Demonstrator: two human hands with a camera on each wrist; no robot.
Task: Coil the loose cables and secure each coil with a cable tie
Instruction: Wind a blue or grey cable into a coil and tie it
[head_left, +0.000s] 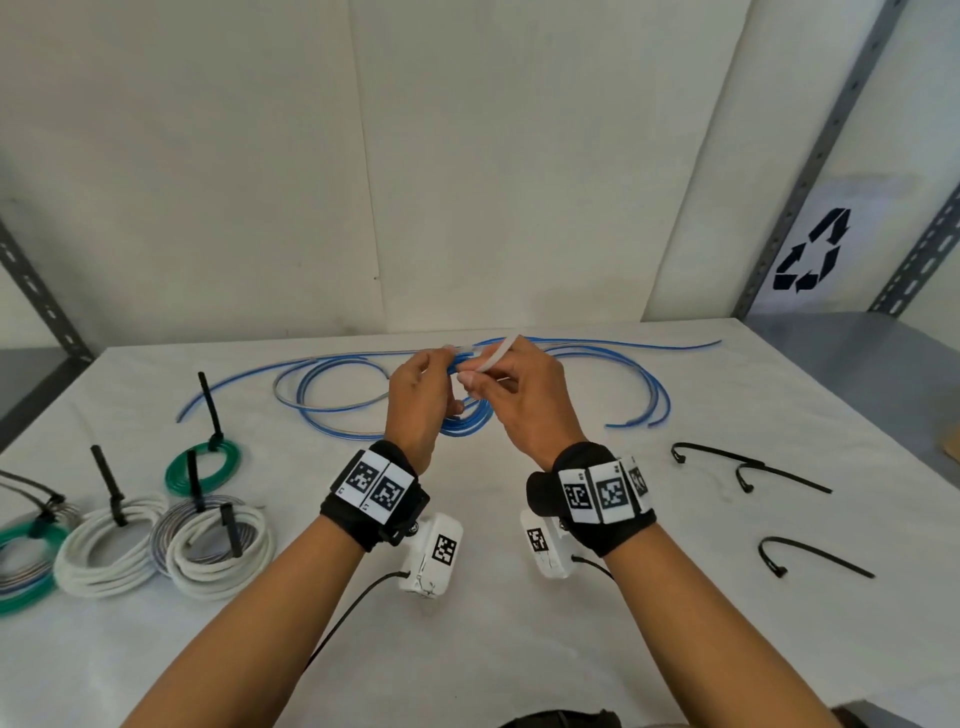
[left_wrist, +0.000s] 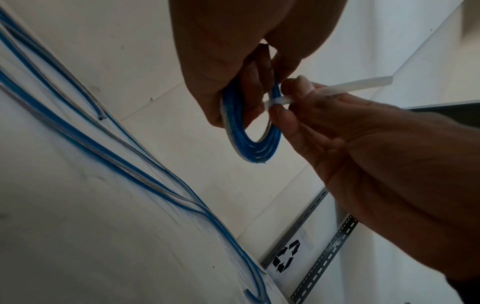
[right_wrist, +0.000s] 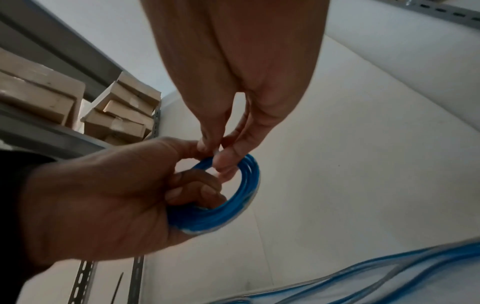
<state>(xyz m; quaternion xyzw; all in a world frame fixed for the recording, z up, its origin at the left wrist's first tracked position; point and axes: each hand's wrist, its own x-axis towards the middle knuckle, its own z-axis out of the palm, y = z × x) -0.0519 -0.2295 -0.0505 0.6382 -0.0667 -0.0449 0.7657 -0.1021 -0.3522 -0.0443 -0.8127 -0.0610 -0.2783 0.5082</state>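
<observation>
Above the white table (head_left: 519, 597), your left hand (head_left: 415, 400) curls round the blue cable coil (left_wrist: 255, 148) while your right hand (head_left: 524, 405) pinches a white cable tie (left_wrist: 335, 90) wrapped across its strands. Hold the loops bunched and pull the tail straight. The tie's long axis runs up and away to your right; the coil hangs on edge.

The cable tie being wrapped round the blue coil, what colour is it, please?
White, translucent cable tie; clearest in the left wrist view.
</observation>
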